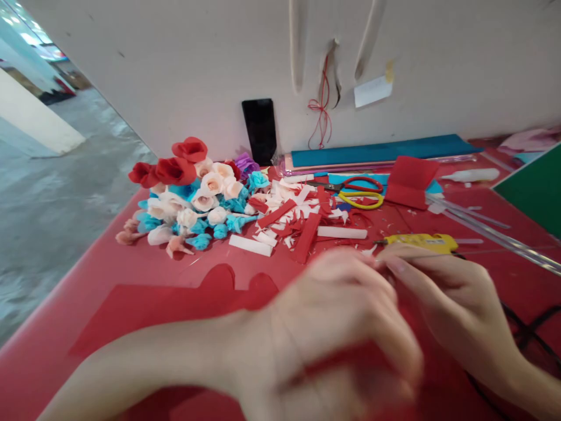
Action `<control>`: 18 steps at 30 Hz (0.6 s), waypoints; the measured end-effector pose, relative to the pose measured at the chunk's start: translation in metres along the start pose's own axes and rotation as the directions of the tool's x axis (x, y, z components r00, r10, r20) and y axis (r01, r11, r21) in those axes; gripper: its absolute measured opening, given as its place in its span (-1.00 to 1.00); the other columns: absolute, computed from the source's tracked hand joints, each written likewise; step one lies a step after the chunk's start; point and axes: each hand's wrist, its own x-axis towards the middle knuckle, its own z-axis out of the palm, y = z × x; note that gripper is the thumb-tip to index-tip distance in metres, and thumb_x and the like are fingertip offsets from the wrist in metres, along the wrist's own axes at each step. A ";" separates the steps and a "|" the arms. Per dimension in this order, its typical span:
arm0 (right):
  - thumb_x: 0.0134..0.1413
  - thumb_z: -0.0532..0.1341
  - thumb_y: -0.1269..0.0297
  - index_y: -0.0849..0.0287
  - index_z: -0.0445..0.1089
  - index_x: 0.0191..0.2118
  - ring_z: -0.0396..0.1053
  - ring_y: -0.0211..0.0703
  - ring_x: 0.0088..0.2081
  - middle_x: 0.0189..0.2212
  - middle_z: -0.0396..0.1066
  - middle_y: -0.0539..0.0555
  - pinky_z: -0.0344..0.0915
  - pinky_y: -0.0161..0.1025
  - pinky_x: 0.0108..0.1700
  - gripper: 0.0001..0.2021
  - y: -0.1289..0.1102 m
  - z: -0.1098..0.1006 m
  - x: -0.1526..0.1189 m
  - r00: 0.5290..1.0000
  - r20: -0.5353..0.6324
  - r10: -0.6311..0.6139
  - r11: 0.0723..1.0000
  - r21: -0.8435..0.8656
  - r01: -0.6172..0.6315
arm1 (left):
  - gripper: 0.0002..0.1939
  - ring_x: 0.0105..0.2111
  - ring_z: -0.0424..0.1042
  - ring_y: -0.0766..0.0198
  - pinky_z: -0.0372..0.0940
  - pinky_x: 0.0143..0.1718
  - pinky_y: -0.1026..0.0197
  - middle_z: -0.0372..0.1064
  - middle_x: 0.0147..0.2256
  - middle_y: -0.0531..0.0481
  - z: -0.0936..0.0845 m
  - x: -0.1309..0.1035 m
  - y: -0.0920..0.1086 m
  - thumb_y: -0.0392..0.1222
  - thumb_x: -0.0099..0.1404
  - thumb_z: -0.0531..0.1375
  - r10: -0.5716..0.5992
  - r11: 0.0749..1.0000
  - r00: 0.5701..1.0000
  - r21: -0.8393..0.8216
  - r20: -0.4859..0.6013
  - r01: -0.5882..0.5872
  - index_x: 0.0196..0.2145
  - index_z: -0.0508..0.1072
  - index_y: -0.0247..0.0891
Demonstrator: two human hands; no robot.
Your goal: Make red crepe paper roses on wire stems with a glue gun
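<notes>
My left hand [337, 327] reaches across the front of the table, smeared by motion, its fingers curled and thumb side turned toward my right hand. My right hand [456, 298] is closed in a pinch. The fingertips of both hands come together just in front of a yellow glue gun [423, 242]. A thin dark line, perhaps a wire, runs by the right fingers; what either hand pinches is too small and blurred to name. Red paper [144, 304] with rounded petal shapes lies beside my left forearm.
Red, white and blue paper flowers [205, 202] are heaped at the left. Paper scraps [291, 216] lie mid-table, near scissors [362, 193] with red and yellow handles. A black phone [259, 131] leans on the back wall. Dark cables [532, 330] lie at the right.
</notes>
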 end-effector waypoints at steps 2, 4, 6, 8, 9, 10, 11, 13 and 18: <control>0.07 0.11 0.34 0.14 0.36 -0.55 0.31 -0.42 -0.50 -0.57 0.36 -0.11 0.22 -0.55 -0.44 -0.79 -0.001 -0.002 0.002 1.000 0.029 -0.001 1.000 0.020 0.000 | -0.89 -0.19 0.34 0.25 0.20 0.00 0.05 0.40 -0.43 0.05 -0.020 0.023 0.009 -0.35 0.23 0.03 -0.046 0.997 0.984 -0.055 0.174 0.056 -0.41 0.26 -0.19; 0.09 0.09 0.34 0.17 0.35 -0.55 0.29 -0.41 -0.52 -0.58 0.35 -0.08 0.21 -0.52 -0.47 -0.77 -0.002 -0.002 0.003 0.997 0.073 0.024 0.999 0.042 -0.027 | -0.86 -0.14 0.30 0.23 0.19 -0.01 0.06 0.41 -0.40 0.01 -0.034 0.037 0.008 -0.38 0.24 0.02 -0.087 0.991 0.956 -0.073 0.280 0.112 -0.44 0.26 -0.21; 0.09 0.09 0.35 0.19 0.35 -0.56 0.28 -0.40 -0.53 -0.59 0.34 -0.07 0.20 -0.51 -0.49 -0.76 -0.001 -0.002 0.003 0.992 0.110 0.056 0.996 0.066 -0.063 | -0.86 -0.17 0.32 0.22 0.22 -0.03 0.08 0.43 -0.39 -0.03 -0.040 0.042 0.002 -0.40 0.23 0.03 -0.061 0.981 0.927 -0.147 0.371 0.124 -0.43 0.26 -0.22; 0.08 0.09 0.36 0.20 0.34 -0.55 0.29 -0.39 -0.53 -0.59 0.34 -0.06 0.20 -0.51 -0.50 -0.78 0.000 0.000 0.003 0.987 0.143 0.077 0.991 0.101 -0.092 | -0.87 -0.25 0.35 0.24 0.27 -0.09 0.13 0.45 -0.39 -0.06 -0.039 0.041 -0.002 -0.42 0.21 0.04 -0.038 0.965 0.887 -0.214 0.460 0.152 -0.43 0.26 -0.23; 0.07 0.09 0.36 0.20 0.34 -0.55 0.29 -0.39 -0.53 -0.59 0.34 -0.06 0.21 -0.51 -0.50 -0.78 0.000 0.001 0.003 0.984 0.157 0.083 0.988 0.119 -0.102 | -0.87 -0.28 0.36 0.25 0.29 -0.13 0.16 0.45 -0.39 -0.08 -0.037 0.040 -0.003 -0.42 0.20 0.05 -0.031 0.956 0.870 -0.241 0.492 0.170 -0.43 0.26 -0.23; 0.07 0.09 0.37 0.20 0.34 -0.55 0.29 -0.39 -0.53 -0.59 0.34 -0.06 0.21 -0.51 -0.50 -0.79 0.000 0.002 0.003 0.982 0.167 0.088 0.984 0.136 -0.112 | -0.88 -0.31 0.37 0.25 0.30 -0.16 0.18 0.45 -0.40 -0.09 -0.034 0.039 -0.003 -0.42 0.19 0.05 -0.026 0.947 0.863 -0.264 0.505 0.182 -0.43 0.26 -0.24; 0.07 0.09 0.37 0.20 0.34 -0.54 0.29 -0.39 -0.53 -0.59 0.35 -0.05 0.21 -0.51 -0.50 -0.79 0.001 0.003 0.003 0.980 0.172 0.095 0.981 0.151 -0.121 | -0.89 -0.33 0.37 0.26 0.31 -0.17 0.19 0.46 -0.40 -0.10 -0.031 0.037 -0.004 -0.41 0.19 0.06 -0.020 0.940 0.866 -0.287 0.499 0.187 -0.44 0.27 -0.25; 0.07 0.09 0.36 0.21 0.34 -0.54 0.29 -0.39 -0.53 -0.59 0.34 -0.05 0.21 -0.51 -0.49 -0.79 0.001 0.003 0.003 0.977 0.181 0.114 0.974 0.173 -0.146 | -0.91 -0.37 0.35 0.27 0.31 -0.21 0.20 0.45 -0.43 -0.11 -0.026 0.035 -0.003 -0.38 0.18 0.07 -0.021 0.929 0.882 -0.316 0.471 0.190 -0.45 0.28 -0.26; 0.08 0.09 0.32 0.23 0.35 -0.55 0.25 -0.41 -0.54 -0.61 0.31 -0.04 0.18 -0.53 -0.52 -0.77 0.003 0.001 0.002 0.967 0.180 0.180 0.951 0.220 -0.218 | -0.91 -0.42 0.29 0.28 0.28 -0.31 0.22 0.43 -0.46 -0.11 -0.024 0.032 -0.003 -0.33 0.20 0.07 -0.110 0.914 0.884 -0.303 0.455 0.270 -0.46 0.30 -0.28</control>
